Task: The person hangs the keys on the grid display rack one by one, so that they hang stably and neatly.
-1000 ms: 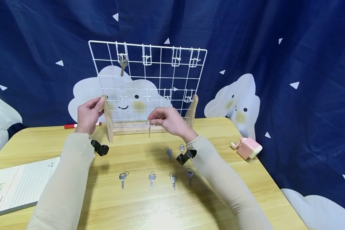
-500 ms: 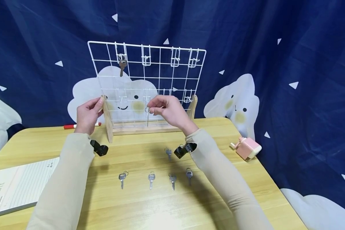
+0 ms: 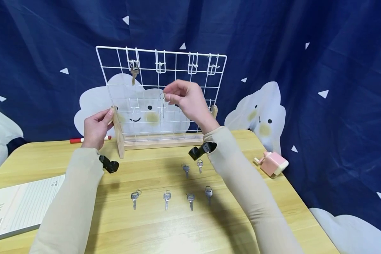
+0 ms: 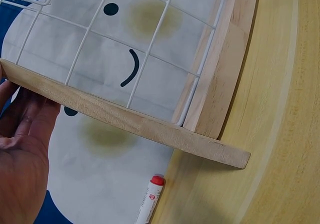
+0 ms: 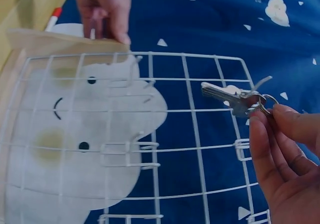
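Toward the desk's (image 3: 158, 225) far edge, before the wire grid (image 3: 175, 52): your right hand (image 3: 189, 99) has thumb and fingers pinched on a key ring (image 5: 270, 98), no slack showing. From it hangs the held key (image 3: 163, 106) — just below and slightly left of your fingertips, long axis near vertical, tip down.

Likely what counts next: ring to hook. The second upper hook (image 3: 160, 66) from the grid's left edge sits above the ring, a touch left, well apart. Whether the held key touches the wires behind — cannot tell.

Your right hand is nearer that hook; your left hand (image 3: 96, 127) grips the wooden upright (image 3: 119, 138) at the grid's left edge. One hung key (image 3: 134, 75) near the grid's upper left corner; six loose keys (image 3: 167, 199) on the desk.
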Motion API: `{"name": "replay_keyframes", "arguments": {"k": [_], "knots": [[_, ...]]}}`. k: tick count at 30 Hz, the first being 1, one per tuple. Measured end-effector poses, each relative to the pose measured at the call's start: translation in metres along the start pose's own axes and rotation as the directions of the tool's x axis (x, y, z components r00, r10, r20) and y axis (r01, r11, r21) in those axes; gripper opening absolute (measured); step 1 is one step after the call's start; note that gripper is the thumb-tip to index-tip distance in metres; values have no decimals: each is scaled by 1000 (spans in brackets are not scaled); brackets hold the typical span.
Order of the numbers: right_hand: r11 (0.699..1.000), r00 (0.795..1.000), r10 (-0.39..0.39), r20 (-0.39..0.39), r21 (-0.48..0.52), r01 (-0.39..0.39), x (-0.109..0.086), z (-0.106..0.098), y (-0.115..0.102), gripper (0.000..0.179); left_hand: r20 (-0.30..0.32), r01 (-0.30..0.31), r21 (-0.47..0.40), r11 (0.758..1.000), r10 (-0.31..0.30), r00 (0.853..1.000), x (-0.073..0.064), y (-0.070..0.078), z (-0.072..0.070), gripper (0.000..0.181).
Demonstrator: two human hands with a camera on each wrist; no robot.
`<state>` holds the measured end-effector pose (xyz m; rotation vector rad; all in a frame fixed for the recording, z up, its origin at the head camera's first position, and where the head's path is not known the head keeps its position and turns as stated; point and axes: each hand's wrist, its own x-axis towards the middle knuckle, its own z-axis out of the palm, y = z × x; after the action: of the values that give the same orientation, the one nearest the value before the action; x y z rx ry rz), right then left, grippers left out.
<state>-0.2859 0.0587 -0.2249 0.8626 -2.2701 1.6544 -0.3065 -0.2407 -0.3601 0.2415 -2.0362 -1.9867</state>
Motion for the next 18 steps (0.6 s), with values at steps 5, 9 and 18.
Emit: {"name": "replay_keyframes", "arguments": {"k": [5, 9, 18], "knots": [[999, 999, -11, -41, 39, 12, 11, -2, -9, 7, 2, 6, -7, 1000, -6, 1000, 0, 0, 0, 57], [998, 997, -17, -69, 59, 21, 18, -2, -13, 7, 4, 7, -12, 1000, -7, 1000, -1, 0, 0, 57], [989, 988, -33, -152, 137, 54, 37, -2, -20, 8, 2, -1, -25, 1000, 1, 1000, -1, 0, 0, 55]]}}
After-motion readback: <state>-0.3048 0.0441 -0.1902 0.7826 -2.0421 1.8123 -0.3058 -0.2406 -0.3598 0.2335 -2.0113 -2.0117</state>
